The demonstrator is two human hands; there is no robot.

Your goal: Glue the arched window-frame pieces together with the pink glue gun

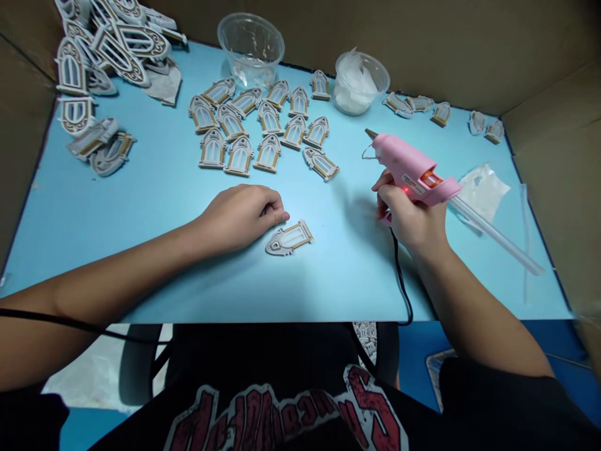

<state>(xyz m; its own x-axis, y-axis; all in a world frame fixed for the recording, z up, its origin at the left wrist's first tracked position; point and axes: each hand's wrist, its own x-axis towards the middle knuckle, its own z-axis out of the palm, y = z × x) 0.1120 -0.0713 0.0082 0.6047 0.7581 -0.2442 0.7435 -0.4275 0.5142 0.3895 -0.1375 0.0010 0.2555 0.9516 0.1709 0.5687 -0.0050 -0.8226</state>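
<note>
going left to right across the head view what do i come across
pile of arched windows, left hand, single small window, tub of white scraps, right hand holding a pink glue gun, plastic sheet

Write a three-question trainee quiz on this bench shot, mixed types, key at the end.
1. Which hand holds the pink glue gun?
2. True or false: the left hand has lifted the nearest window-shaped piece off the table.
3. Where on the table is the heap of larger ornate pieces?
A) Far left corner
B) Far right corner
C) Near right corner

Key
1. The right hand, with its fingers around the handle.
2. False: the piece lies on the table, close by that hand.
3. A
</note>
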